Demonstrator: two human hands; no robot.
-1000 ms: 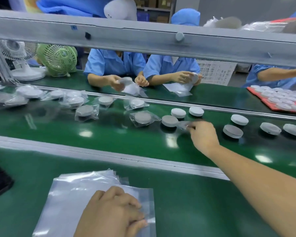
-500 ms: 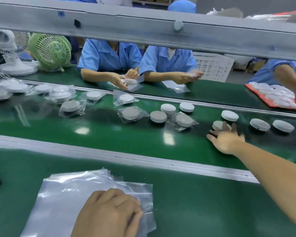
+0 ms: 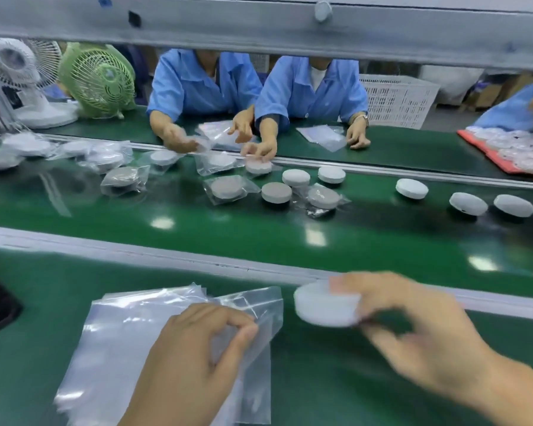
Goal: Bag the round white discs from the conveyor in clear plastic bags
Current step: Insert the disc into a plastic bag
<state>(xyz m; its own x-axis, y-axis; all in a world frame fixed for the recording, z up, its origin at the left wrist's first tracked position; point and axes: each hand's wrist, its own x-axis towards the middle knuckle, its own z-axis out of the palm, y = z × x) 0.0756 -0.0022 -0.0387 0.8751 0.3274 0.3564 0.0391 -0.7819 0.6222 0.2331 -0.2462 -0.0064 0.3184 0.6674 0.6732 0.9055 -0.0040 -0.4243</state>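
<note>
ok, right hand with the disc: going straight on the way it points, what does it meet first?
The right hand points left, disc leading. First in line: the raised edge of the clear bag that the left hand pinches. Motion blur hides depth, so the disc might pass just over it.

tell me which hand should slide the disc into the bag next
Right. The right hand grips a white disc just right of the clear bag, which the left hand pinches near its top edge.

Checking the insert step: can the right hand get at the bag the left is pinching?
Likely yes: right hand, holding a disc, sits just beside the bag pinched by left hand; nothing between them.
</note>
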